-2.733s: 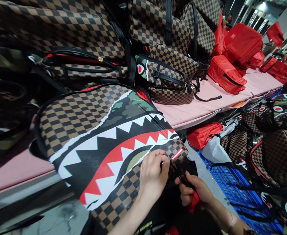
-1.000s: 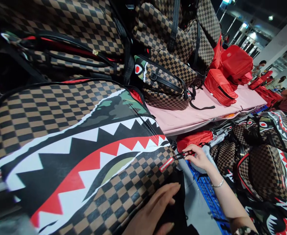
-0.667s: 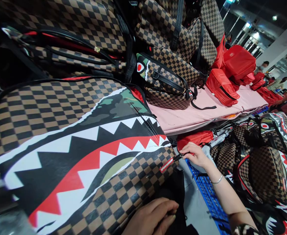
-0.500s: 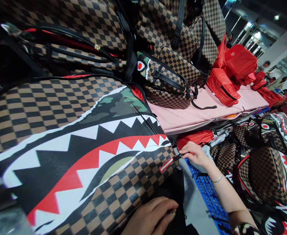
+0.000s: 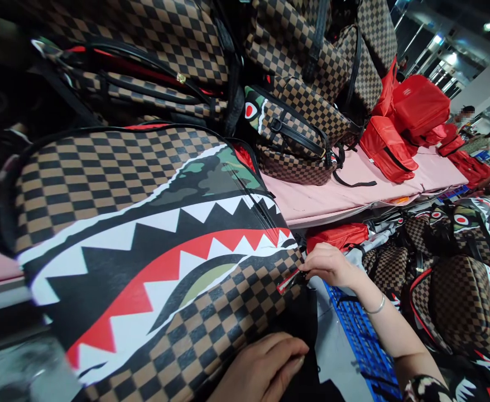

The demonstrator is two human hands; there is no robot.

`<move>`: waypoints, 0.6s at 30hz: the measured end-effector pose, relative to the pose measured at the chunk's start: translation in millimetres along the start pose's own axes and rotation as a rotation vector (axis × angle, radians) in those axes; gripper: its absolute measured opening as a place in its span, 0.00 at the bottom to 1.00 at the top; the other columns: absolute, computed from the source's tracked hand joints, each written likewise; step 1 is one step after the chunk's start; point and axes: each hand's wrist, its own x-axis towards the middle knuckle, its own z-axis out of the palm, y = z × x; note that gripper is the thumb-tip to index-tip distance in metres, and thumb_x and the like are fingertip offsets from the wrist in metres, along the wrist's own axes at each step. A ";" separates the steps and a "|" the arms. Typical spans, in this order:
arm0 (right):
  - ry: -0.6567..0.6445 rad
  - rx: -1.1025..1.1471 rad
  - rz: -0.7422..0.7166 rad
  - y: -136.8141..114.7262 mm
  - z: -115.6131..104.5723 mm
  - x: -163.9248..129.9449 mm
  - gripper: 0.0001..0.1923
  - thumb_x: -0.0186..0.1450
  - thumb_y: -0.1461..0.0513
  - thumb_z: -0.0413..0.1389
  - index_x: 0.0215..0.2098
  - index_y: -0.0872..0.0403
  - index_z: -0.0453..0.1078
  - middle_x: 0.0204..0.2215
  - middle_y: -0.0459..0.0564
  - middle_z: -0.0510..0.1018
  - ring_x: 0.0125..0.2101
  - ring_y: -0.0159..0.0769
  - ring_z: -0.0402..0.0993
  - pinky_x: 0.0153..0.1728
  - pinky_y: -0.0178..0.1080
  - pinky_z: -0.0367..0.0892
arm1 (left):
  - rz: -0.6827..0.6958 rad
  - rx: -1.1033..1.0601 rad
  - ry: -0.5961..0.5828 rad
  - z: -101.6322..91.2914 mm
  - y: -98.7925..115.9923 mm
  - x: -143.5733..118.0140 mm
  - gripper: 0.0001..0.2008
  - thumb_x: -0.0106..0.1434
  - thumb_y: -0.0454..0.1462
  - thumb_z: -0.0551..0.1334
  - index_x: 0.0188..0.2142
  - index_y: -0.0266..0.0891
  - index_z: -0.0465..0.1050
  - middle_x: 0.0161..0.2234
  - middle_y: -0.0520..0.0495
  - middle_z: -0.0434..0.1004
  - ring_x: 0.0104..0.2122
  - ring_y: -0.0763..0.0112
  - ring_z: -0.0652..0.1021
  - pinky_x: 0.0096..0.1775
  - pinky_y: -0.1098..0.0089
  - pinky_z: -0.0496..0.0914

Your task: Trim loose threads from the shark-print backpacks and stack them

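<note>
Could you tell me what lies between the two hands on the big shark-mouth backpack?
In the head view, the backpack's black edge panel spans from the left hand up to the right hand beside the red tag.

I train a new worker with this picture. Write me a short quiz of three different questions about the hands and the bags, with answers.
1. True or false: the right hand touches the edge of the shark-mouth bag beside its small red label.
2. Which colour are the bags at the far end of the pink table? A) blue B) red C) white
3. Fill in: the left hand rests on the bag's ____ part.

Key: 1 true; 2 B; 3 black lower.
</note>
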 end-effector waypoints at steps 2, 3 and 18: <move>-0.028 -0.024 -0.003 -4.3 -1.5 3.3 0.07 0.65 0.62 0.52 0.39 0.54 0.69 0.31 0.50 0.76 0.33 0.33 0.70 0.35 0.37 0.63 | 0.007 -0.003 0.020 0.3 0.5 -0.2 0.09 0.62 0.36 0.55 0.38 0.47 0.73 0.36 0.57 0.78 0.36 0.76 0.77 0.39 0.82 0.69; -0.037 -0.033 -0.006 -6.1 -2.0 4.7 0.06 0.65 0.62 0.52 0.40 0.54 0.69 0.32 0.50 0.76 0.34 0.33 0.70 0.35 0.37 0.63 | 0.007 -0.004 0.021 0.4 0.9 -0.4 0.09 0.62 0.36 0.55 0.38 0.47 0.73 0.36 0.57 0.78 0.36 0.76 0.77 0.38 0.82 0.69; -0.024 0.042 0.030 -22.9 0.9 7.6 0.07 0.65 0.63 0.51 0.38 0.54 0.70 0.29 0.50 0.76 0.30 0.34 0.68 0.32 0.36 0.64 | -0.048 -0.002 -0.072 -0.9 4.0 0.0 0.10 0.64 0.37 0.53 0.38 0.45 0.73 0.37 0.55 0.77 0.37 0.76 0.76 0.40 0.80 0.68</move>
